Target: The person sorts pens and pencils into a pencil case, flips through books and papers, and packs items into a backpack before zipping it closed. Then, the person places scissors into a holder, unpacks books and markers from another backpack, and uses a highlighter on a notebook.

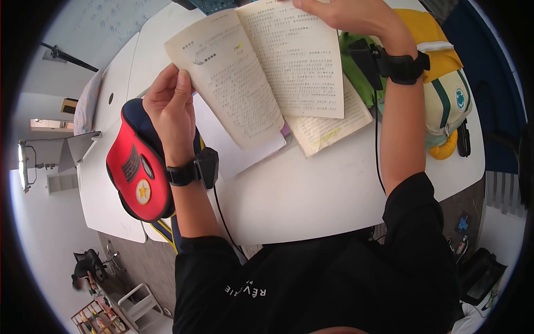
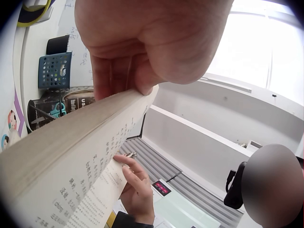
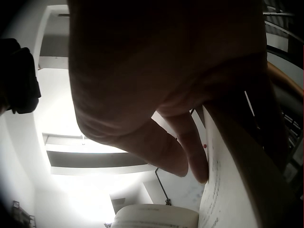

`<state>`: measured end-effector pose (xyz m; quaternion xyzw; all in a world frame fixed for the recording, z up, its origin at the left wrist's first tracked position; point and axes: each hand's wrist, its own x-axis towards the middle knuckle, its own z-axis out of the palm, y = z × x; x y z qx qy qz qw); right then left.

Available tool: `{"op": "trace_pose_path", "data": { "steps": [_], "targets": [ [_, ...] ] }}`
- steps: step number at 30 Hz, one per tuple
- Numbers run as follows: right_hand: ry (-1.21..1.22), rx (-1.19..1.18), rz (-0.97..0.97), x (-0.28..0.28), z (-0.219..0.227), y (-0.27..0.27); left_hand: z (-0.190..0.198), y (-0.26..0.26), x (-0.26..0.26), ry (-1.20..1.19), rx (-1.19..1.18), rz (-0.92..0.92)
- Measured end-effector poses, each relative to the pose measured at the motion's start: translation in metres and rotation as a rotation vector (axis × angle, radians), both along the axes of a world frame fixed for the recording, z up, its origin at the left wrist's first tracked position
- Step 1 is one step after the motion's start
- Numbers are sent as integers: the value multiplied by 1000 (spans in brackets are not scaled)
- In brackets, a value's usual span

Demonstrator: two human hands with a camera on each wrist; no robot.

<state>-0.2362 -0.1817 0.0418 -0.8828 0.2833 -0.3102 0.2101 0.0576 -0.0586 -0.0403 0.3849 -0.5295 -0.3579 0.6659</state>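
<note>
An open book with printed text is held up over the white table. At its left edge my left hand grips the pages, thumb on the printed side. My right hand holds the upper right edge; in the right wrist view its thumb and a finger lie on the page side, with other fingers behind the book. The left page stands raised and bears a small yellow highlight. Below the book lies another printed page with yellow highlighting. White sheets lie under the left page.
A red and navy bag with a star badge sits left of my left forearm. Beyond my right forearm is a cream, green and yellow bag. A blue basket and teal-handled scissors stand near the table's far side.
</note>
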Motion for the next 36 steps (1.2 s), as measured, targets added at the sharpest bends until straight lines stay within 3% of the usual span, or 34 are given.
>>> {"op": "trace_pose_path", "data": {
  "steps": [6,12,14,17,36],
  "targets": [
    [-8,19,31,-2,1,-2,3,0,-6,11,6,14],
    [45,159,-54,3,3,2,1,-1,-3,23,-4,43],
    [-83,-51,61,6,-8,-7,-1,-1,2,36,-16,-33],
    [-11,90,-9,1,3,4,1,0,-1,14,-11,-21],
    [-23,-12,13,3,-3,-1,2,0,-2,18,-27,-33]
  ]
}}
